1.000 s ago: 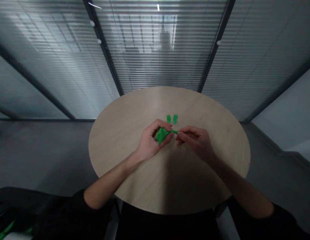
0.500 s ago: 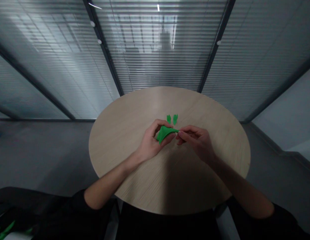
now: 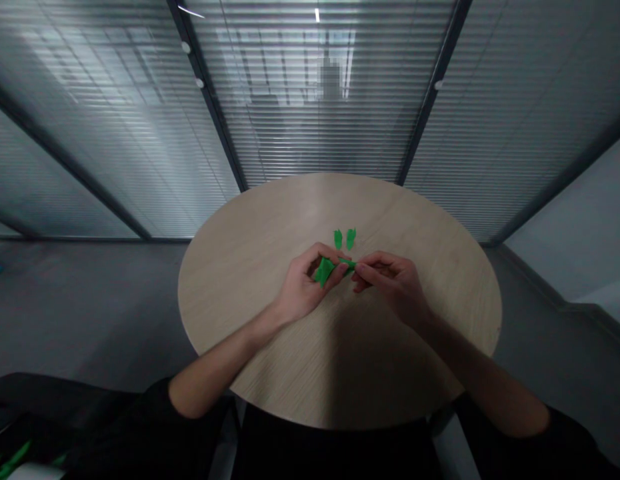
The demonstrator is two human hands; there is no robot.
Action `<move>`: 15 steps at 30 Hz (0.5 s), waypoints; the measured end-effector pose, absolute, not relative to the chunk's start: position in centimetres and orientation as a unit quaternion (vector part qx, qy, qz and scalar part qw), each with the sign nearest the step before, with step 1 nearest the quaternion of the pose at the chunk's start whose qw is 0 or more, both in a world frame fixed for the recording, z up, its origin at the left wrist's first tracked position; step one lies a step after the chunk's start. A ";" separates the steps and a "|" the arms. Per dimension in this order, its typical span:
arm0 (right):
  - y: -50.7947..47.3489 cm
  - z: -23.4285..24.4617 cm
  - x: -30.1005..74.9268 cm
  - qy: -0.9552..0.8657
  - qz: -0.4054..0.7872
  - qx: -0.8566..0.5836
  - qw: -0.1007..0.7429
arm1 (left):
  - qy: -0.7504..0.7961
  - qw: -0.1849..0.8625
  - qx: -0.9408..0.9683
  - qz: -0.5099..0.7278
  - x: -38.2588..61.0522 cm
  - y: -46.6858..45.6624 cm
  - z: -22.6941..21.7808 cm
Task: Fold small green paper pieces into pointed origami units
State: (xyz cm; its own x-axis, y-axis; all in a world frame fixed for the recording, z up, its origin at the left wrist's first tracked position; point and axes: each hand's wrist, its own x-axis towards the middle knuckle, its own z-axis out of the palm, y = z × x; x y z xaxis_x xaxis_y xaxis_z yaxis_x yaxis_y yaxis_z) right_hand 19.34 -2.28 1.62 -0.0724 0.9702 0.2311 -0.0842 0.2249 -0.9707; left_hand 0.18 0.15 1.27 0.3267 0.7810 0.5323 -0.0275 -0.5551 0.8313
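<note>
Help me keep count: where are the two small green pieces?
Head view: the two small green pieces lie side by side near the middle of the round table, just beyond the left hand and right hand holding green paper.

Your left hand (image 3: pixel 301 288) and right hand (image 3: pixel 393 283) pinch a folded green paper (image 3: pixel 328 268) above the round table (image 3: pixel 250 267), two green pieces (image 3: pixel 344 237) just beyond.

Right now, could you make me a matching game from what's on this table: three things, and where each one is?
Things:
1 small green pieces
2 round table
3 green folded paper

Places:
a pinched between left hand and right hand
b lying loose on the tabletop, beyond both hands
c beneath both hands

Pairs: 1-b; 2-c; 3-a
</note>
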 end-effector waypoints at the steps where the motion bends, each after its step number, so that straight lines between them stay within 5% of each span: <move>1: -2.3 1.6 19.3 -0.554 0.477 -0.400 0.553 | 0.262 0.398 0.710 0.519 0.2 0.1 1.2; 15: -2.5 1.5 19.2 -0.563 0.481 -0.384 0.551 | 0.249 0.430 0.676 0.544 0.6 0.0 1.4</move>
